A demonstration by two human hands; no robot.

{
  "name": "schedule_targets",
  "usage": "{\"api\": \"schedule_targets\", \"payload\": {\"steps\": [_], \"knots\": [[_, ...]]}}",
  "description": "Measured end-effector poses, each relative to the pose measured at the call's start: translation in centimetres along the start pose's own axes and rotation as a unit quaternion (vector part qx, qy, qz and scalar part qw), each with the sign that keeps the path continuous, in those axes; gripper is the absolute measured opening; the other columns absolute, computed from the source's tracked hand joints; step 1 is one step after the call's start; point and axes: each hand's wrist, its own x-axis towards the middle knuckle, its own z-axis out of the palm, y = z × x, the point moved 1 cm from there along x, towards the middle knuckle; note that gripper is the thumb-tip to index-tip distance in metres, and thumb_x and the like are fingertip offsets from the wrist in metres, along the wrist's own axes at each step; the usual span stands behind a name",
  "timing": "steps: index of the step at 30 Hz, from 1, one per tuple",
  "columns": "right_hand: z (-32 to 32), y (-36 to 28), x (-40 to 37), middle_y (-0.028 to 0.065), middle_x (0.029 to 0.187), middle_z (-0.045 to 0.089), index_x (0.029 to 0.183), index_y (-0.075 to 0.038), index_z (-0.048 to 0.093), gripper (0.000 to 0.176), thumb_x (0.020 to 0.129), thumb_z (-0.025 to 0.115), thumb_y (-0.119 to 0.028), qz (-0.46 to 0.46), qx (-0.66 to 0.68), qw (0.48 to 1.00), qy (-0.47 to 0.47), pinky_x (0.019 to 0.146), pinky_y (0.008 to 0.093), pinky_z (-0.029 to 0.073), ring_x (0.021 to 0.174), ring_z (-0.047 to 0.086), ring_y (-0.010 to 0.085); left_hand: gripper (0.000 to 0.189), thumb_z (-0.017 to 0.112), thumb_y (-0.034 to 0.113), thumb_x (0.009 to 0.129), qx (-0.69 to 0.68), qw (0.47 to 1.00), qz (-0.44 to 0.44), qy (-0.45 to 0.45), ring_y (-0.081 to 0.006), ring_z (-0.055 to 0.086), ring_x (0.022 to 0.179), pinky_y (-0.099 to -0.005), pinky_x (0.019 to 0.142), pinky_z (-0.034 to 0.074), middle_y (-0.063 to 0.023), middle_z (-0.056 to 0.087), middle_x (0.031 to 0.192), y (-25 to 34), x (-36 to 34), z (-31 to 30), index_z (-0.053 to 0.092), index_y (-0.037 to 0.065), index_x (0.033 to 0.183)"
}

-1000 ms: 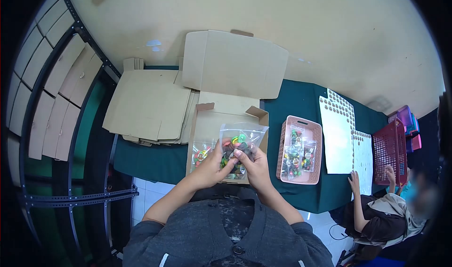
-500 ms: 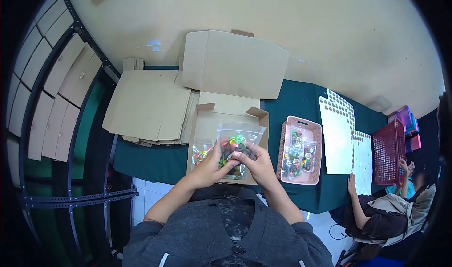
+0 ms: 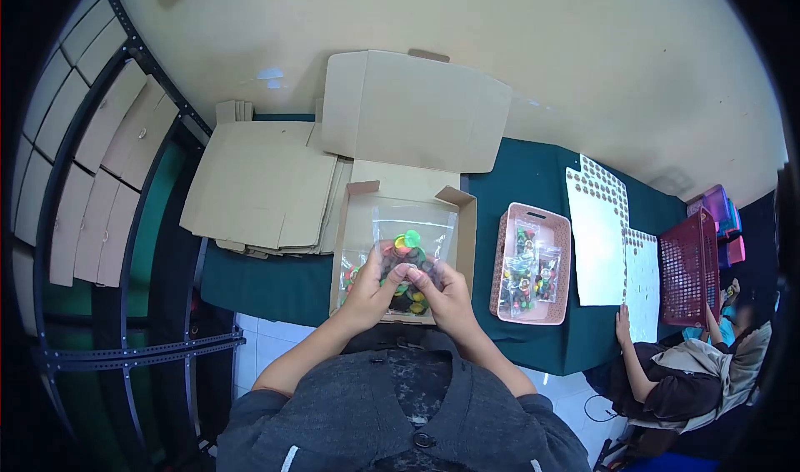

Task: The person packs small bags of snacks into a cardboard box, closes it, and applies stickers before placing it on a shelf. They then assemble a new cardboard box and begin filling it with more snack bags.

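Note:
A clear zip-top plastic bag (image 3: pixel 414 222) of small green, red, yellow and dark pieces is held upright above an open cardboard box (image 3: pixel 468 255). My left hand (image 3: pixel 371 293) grips its left side, and my right hand (image 3: pixel 446 293) grips its right side. The two thumbs meet over the front of the bag. What the small pieces are I cannot make out. Inside the box, another bag of coloured pieces (image 3: pixel 350 274) shows partly behind my left hand. Right of the box, a pink plastic basket (image 3: pixel 554 312) holds several similar bags.
Flat cardboard boxes (image 3: pixel 258 184) are stacked left of the open box on the green-covered table (image 3: pixel 529 168). White sticker sheets (image 3: pixel 596 247) and a dark red basket (image 3: pixel 687 264) are to the right, beside a seated person (image 3: pixel 683 380). A metal shelf with boxes (image 3: pixel 108 155) stands left.
The bag has straightened and shifted slightly left and toward the far side, with both hands still on it. My thumbs have come together. The seated person's raised hand has lowered.

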Motion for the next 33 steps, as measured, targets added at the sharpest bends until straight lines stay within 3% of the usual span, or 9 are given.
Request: {"api": "schedule_targets", "payload": {"steps": [7,12,16,18,21,24,27,30,33], "knots": [[-0.6,-0.7,0.2,0.0057,0.101,0.062,0.118,0.006,0.053,0.033,0.094,0.053,-0.017,-0.02,-0.004,1.0,-0.018,0.078,0.0235,0.046,0.091,0.055,0.0082,0.041,0.046,0.026,0.097,0.04,0.999,0.011,0.007,-0.0172,0.05,0.109,-0.0294,0.093,0.04,-0.0117,0.051,0.117,0.1,-0.2,0.1,0.037,-0.003,0.125],[-2.6,-0.4,0.0,0.0046,0.102,0.06,0.119,0.005,0.052,0.034,0.095,0.052,-0.02,0.114,0.001,0.991,-0.064,0.077,0.0237,0.046,0.091,0.055,0.0071,0.042,0.043,0.029,0.098,0.021,1.0,-0.006,-0.003,-0.017,0.046,0.114,-0.0293,0.098,0.034,-0.0119,0.049,0.12,0.0,-0.2,-0.1,0.037,-0.002,0.126],[-2.0,-0.8,0.2,0.0048,0.102,0.061,0.118,0.004,0.052,0.035,0.094,0.054,-0.021,0.067,0.075,0.993,-0.053,0.077,0.0233,0.045,0.091,0.055,0.0072,0.047,0.045,0.031,0.097,-0.033,0.996,-0.078,0.001,-0.0188,0.042,0.118,-0.0314,0.101,0.032,-0.0131,0.045,0.123,0.7,0.0,-0.1,0.035,-0.002,0.128],[-1.8,-1.3,0.1,0.0049,0.1,0.061,0.116,0.004,0.054,0.034,0.093,0.055,-0.021,0.03,-0.009,0.999,-0.041,0.078,0.0225,0.045,0.091,0.054,0.007,0.055,0.053,0.029,0.094,0.043,0.997,0.008,-0.055,-0.0232,0.04,0.12,-0.0345,0.102,0.031,-0.0166,0.042,0.127,0.6,0.1,0.1,0.028,-0.003,0.131],[-1.6,-2.0,0.1,0.0051,0.099,0.062,0.115,0.004,0.056,0.033,0.093,0.056,-0.021,0.052,-0.013,0.998,-0.032,0.077,0.0224,0.044,0.089,0.054,0.0069,0.066,0.06,0.025,0.089,0.145,0.986,0.002,-0.088,-0.0268,0.038,0.122,-0.0372,0.103,0.03,-0.0203,0.039,0.128,0.9,-0.3,0.4,0.022,-0.004,0.134],[-1.2,-0.9,0.2,0.0045,0.098,0.062,0.113,0.004,0.056,0.032,0.093,0.056,-0.02,0.018,0.036,0.999,0.006,0.075,0.022,0.044,0.087,0.054,0.0069,0.07,0.063,0.014,0.085,0.178,0.978,0.01,-0.104,-0.0242,0.034,0.125,-0.0346,0.103,0.029,-0.0174,0.036,0.128,0.6,-0.4,0.4,0.017,-0.002,0.136],[-2.2,0.4,0.3,0.0033,0.096,0.061,0.113,0.004,0.057,0.032,0.093,0.057,-0.021,0.051,0.095,0.994,0.011,0.073,0.0216,0.044,0.085,0.054,0.0067,0.068,0.061,0.015,0.086,0.231,0.966,0.031,-0.111,-0.0239,0.035,0.125,-0.0345,0.102,0.03,-0.0166,0.037,0.128,2.0,-0.7,0.4,0.017,-0.001,0.136],[-1.1,-1.5,0.3,0.0029,0.096,0.06,0.113,0.004,0.056,0.033,0.092,0.057,-0.022,0.05,0.034,0.998,-0.006,0.073,0.0215,0.044,0.086,0.053,0.0066,0.067,0.061,0.016,0.087,0.07,0.995,0.004,-0.07,-0.0237,0.036,0.124,-0.0345,0.102,0.03,-0.0163,0.038,0.127,0.3,-0.3,0.2,0.018,0.0,0.136],[-1.4,-1.2,0.2,0.0036,0.1,0.06,0.116,0.005,0.053,0.036,0.092,0.057,-0.022,0.033,0.007,0.999,-0.027,0.073,0.0217,0.044,0.087,0.053,0.0065,0.065,0.06,0.016,0.087,0.1,0.991,-0.011,-0.093,-0.0228,0.037,0.123,-0.0347,0.101,0.031,-0.0153,0.039,0.127,0.4,-0.2,-0.1,0.019,0.001,0.136]]}}
